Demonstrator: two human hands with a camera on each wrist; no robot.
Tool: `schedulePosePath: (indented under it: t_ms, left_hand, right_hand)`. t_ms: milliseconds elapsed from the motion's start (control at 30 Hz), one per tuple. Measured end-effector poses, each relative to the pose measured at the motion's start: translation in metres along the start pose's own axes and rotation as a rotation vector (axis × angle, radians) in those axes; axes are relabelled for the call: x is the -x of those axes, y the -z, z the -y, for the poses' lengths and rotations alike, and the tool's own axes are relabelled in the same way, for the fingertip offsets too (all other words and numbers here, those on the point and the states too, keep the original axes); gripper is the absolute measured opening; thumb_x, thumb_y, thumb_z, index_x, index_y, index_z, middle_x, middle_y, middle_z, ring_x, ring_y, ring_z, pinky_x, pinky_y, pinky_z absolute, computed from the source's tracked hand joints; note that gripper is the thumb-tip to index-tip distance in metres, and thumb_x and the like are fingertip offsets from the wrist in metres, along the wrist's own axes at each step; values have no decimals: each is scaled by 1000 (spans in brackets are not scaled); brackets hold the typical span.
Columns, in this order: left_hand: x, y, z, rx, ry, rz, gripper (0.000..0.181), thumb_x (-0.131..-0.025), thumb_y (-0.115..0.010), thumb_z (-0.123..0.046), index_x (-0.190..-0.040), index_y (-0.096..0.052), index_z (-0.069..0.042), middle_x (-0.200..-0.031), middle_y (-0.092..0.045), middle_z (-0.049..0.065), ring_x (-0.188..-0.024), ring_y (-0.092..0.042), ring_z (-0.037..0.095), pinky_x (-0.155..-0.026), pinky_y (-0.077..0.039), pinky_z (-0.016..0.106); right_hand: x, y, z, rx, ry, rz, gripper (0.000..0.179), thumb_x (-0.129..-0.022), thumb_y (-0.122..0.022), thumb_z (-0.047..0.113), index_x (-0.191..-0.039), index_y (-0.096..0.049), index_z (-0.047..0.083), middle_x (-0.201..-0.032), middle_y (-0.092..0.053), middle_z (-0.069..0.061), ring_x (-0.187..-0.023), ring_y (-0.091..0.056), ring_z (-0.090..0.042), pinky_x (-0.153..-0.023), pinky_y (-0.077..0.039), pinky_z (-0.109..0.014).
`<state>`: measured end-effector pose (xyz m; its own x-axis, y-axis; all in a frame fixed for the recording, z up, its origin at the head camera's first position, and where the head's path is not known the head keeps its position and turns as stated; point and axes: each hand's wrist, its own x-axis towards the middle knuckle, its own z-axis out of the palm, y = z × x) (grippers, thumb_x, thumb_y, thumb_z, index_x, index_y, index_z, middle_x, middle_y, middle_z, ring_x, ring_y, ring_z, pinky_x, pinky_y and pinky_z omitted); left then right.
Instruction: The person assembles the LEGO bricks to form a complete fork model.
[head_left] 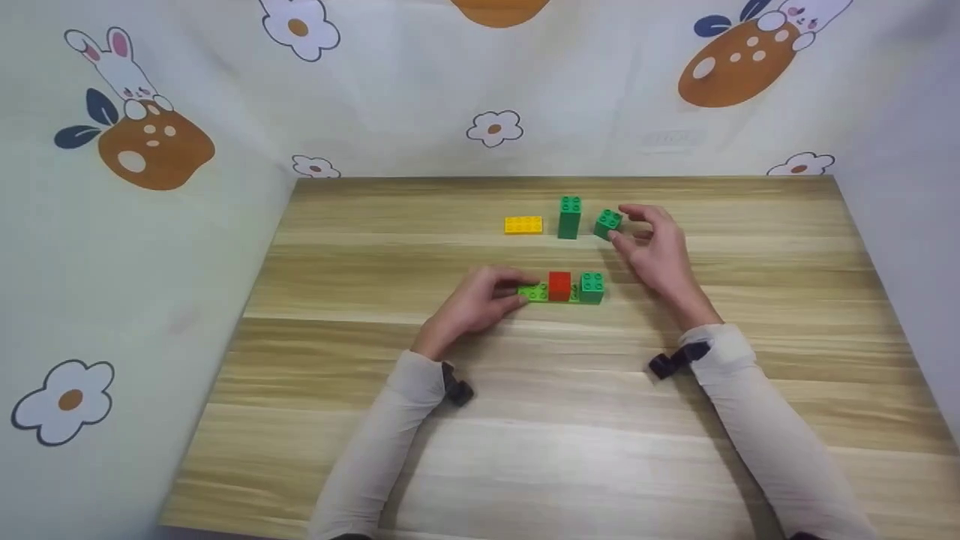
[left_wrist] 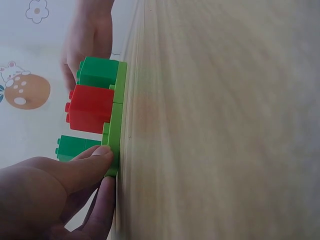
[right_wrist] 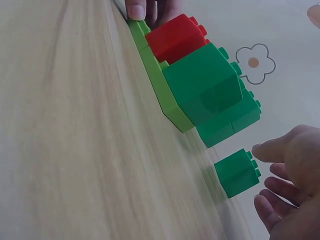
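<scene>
My left hand [head_left: 476,300] pinches the left end of a light green studded base strip [head_left: 533,293] between thumb and fingers. On that strip sit a red brick [head_left: 559,286] near the middle and a green brick [head_left: 592,288] at the right end. The strip lies low along the tabletop, with a seam in its side visible in the left wrist view. Farther back, my right hand [head_left: 660,251] is beside a loose green brick [right_wrist: 237,173], thumb and fingers spread around it. In the right wrist view its thumb tip is right at the brick's studs, while the other fingers stand apart from it.
Left of the loose brick stands a tall green stack [head_left: 569,219] of two bricks. A flat yellow brick [head_left: 523,225] lies farther left. The wooden table [head_left: 360,300] meets a patterned cloth [head_left: 405,90] behind and at the sides.
</scene>
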<state>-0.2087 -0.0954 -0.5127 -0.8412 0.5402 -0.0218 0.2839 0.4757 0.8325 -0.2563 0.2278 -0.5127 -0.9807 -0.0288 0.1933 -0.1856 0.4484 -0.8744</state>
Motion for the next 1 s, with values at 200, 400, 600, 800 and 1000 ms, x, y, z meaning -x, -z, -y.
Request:
schedulePosePath:
  t_ms: [200,400,600,800,1000]
  left_hand:
    - [-1,0,0,3,-1,-4,35,-101,-75,-7,-136,-74,-6,-139,-75,11,-133,-70,22,-115,-55,32]
    - [-1,0,-1,4,14,-2,35,-101,-75,-7,-136,-75,-9,-139,-75,9,-133,-70,20,-116,-54,32]
    - [0,1,-1,1,17,-1,35,-101,-75,-8,-136,-74,-9,-140,-75,8,-133,-70,20,-116,-54,33]
    - [0,0,-1,4,41,-2,36,-101,-76,-9,-138,-74,-11,-141,-74,7,-133,-70,19,-116,-54,32]
    - [1,-1,-3,21,73,-6,36,-101,-75,-8,-137,-75,-12,-140,-75,6,-131,-70,17,-114,-56,34]
  right_hand:
    - [-6,-4,0,9,-36,14,52,-100,-78,16,-147,-62,0,-149,-61,-20,-140,-59,-36,-116,-54,-52]
    - [-7,-8,-2,14,-50,13,51,-101,-77,14,-147,-62,-1,-146,-62,-22,-134,-63,-36,-113,-56,-51]
    - [-7,-9,-4,16,-70,21,47,-103,-75,15,-146,-63,1,-146,-62,-21,-129,-67,-35,-109,-58,-48]
    - [-6,-8,-6,-1,-85,18,46,-104,-74,17,-146,-64,4,-146,-63,-19,-133,-65,-34,-111,-58,-47]
    - [-5,-6,-9,3,-89,17,44,-104,-74,18,-145,-64,4,-143,-67,-17,-134,-64,-30,-109,-59,-44]
